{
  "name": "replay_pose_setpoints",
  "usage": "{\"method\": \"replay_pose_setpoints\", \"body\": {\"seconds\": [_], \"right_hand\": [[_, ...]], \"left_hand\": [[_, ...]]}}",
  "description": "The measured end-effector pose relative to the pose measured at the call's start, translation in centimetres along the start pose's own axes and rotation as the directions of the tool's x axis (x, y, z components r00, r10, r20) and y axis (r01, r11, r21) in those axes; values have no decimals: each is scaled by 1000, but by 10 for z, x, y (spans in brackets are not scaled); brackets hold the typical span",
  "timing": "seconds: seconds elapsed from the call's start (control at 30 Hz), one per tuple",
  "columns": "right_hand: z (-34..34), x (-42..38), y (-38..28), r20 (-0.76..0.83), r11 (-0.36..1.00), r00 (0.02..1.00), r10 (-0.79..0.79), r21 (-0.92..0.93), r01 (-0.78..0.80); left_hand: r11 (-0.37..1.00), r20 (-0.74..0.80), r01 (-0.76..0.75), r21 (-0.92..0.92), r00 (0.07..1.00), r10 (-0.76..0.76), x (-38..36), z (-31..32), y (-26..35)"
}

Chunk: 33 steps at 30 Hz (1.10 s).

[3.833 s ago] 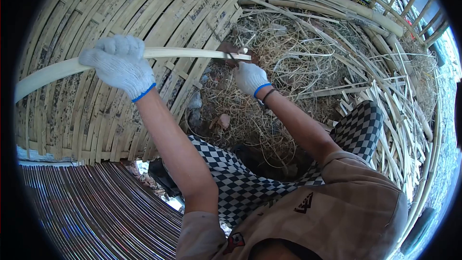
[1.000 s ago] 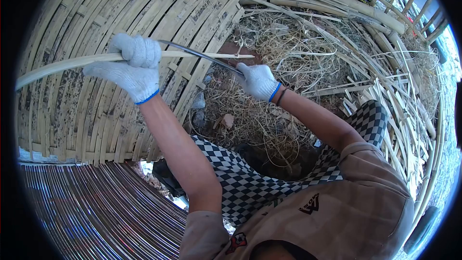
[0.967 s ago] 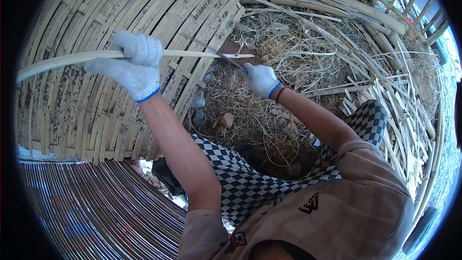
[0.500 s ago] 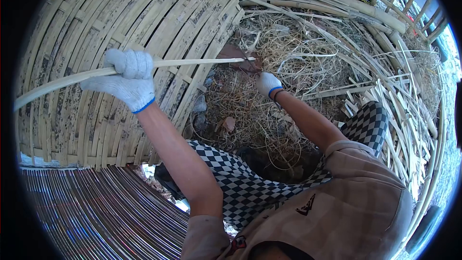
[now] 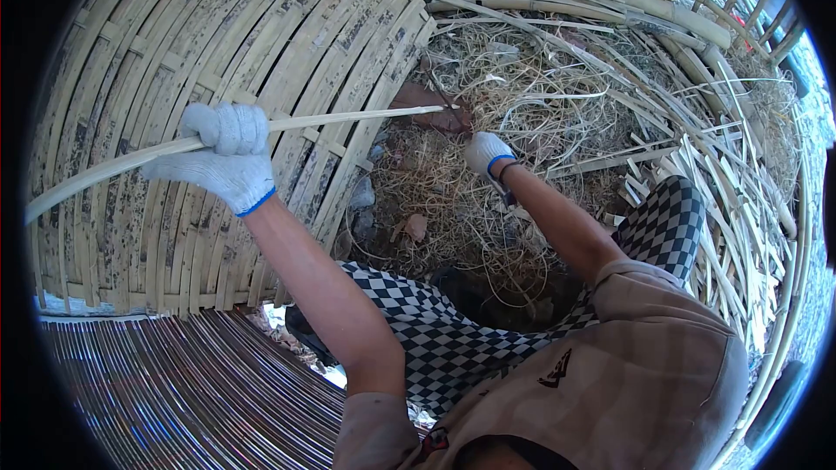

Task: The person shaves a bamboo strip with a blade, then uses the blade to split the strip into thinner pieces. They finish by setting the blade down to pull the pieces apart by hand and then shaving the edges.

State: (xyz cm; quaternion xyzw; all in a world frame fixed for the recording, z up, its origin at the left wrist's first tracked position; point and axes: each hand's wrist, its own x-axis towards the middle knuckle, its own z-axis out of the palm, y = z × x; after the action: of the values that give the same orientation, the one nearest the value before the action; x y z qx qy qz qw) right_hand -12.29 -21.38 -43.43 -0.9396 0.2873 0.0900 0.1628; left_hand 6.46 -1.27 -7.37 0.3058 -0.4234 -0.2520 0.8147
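My left hand (image 5: 225,157), in a white knit glove with a blue cuff, is closed around a long pale bamboo strip (image 5: 348,117). Behind the hand the strip bends away to the lower left; its thin end reaches the dark blade of a knife (image 5: 446,97). My right hand (image 5: 488,154), gloved alike, is closed by the lower end of that blade, with the handle mostly hidden in its grip. Under the strip's tip lies a reddish-brown flat piece (image 5: 418,111).
A large woven bamboo panel (image 5: 174,61) stands at left. Tangled shavings (image 5: 540,104) cover the ground ahead. Split bamboo pieces (image 5: 723,235) are heaped at right, and bamboo poles (image 5: 644,13) lie at the back. A dark ribbed sheet (image 5: 192,383) is at lower left.
My left hand has shifted slightly left and down with the strip. The pale curl of shaving above the blade has gone from there. My right hand has hardly moved.
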Motion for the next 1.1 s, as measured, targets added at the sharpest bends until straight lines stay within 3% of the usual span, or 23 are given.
{"method": "replay_pose_setpoints", "body": {"seconds": [0.1,0.13,0.2,0.27,0.37,0.4,0.47,0.53,0.57,0.67,0.8,0.9,0.93,0.97,1.03,1.1], "right_hand": [[-16,-37,-27,-213,898,940,266,410,-161],[5,-31,-20,-266,892,912,314,410,-188],[48,-4,20,-81,943,965,251,246,-224],[53,8,36,65,991,990,124,33,-127],[64,25,48,189,986,978,-84,-124,109],[44,-1,41,138,970,990,34,236,-66],[28,-27,21,109,808,964,243,527,-263],[11,-43,0,82,672,923,376,662,-332],[2,-49,-10,4,694,930,367,665,-276],[-49,-70,-54,-214,752,931,296,653,-89],[-114,-97,-102,-413,782,901,137,603,158],[-95,-75,-86,-394,844,909,136,527,102],[-69,-57,-72,-355,807,913,202,589,50],[-48,-39,-56,-191,770,943,273,630,-95],[-28,-20,-38,-173,806,938,301,572,-153],[-46,-24,-40,-255,838,933,255,540,-81]], "left_hand": [[1000,10,5,-19,1000,-5,5,-1,2],[1000,22,12,-28,1000,-11,5,-2,2],[1000,19,-2,-11,1000,2,1,1,2],[997,1,-46,54,999,46,0,6,2],[986,-4,-81,146,997,82,7,18,1],[983,-86,-89,160,991,104,9,23,-1],[976,-241,-102,194,959,148,16,34,-4],[964,-181,-189,186,958,222,16,40,-12],[957,-153,-229,180,954,257,15,40,-15],[967,-22,-151,206,987,159,12,23,-8],[990,26,-81,114,997,79,8,28,-4],[999,79,-40,-20,996,42,8,20,-5],[998,92,-24,-55,995,29,7,11,-4],[996,107,-10,-91,994,19,6,4,-3],[1000,25,-25,-16,999,25,-2,1,1],[999,11,-41,17,999,41,4,1,1]]}}
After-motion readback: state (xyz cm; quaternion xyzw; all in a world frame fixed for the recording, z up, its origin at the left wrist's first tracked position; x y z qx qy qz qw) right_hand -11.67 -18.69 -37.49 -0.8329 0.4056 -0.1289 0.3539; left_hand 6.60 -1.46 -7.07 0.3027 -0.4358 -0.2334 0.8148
